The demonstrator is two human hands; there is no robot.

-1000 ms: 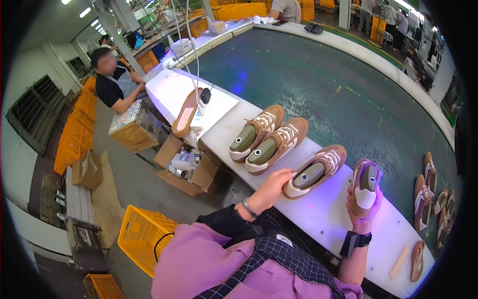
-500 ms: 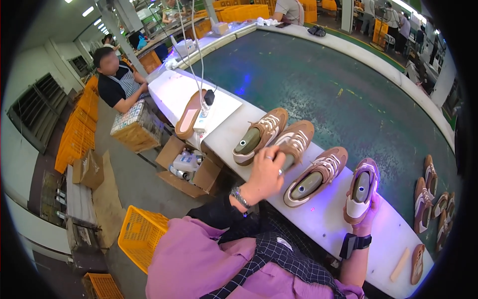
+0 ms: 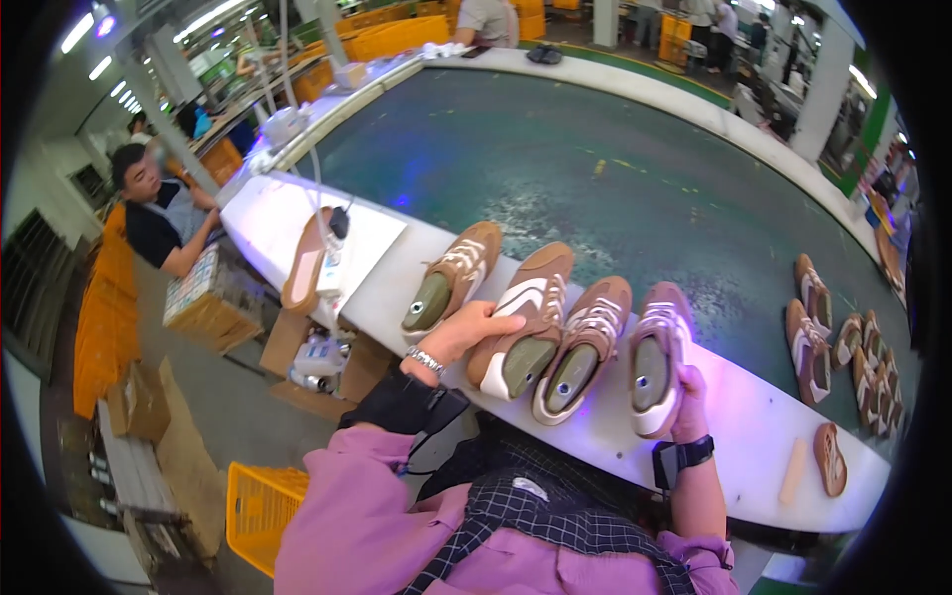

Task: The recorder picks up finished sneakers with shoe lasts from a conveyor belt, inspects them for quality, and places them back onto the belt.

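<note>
At nine o'clock your left hand (image 3: pixel 464 332) closes its grip on the heel of a brown shoe (image 3: pixel 521 319) lying on the white bench (image 3: pixel 754 436); another tan shoe (image 3: pixel 451 278) sits just to its left. Just right of the held one lies a third shoe (image 3: pixel 583 347). At three o'clock your right hand (image 3: pixel 686 402) grips a pale shoe (image 3: pixel 658 352) from beneath, tilted off the bench.

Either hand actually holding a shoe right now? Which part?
Left hand grips the second tan shoe at its side near the heel. Right hand holds the rightmost shoe by its heel end.
</note>
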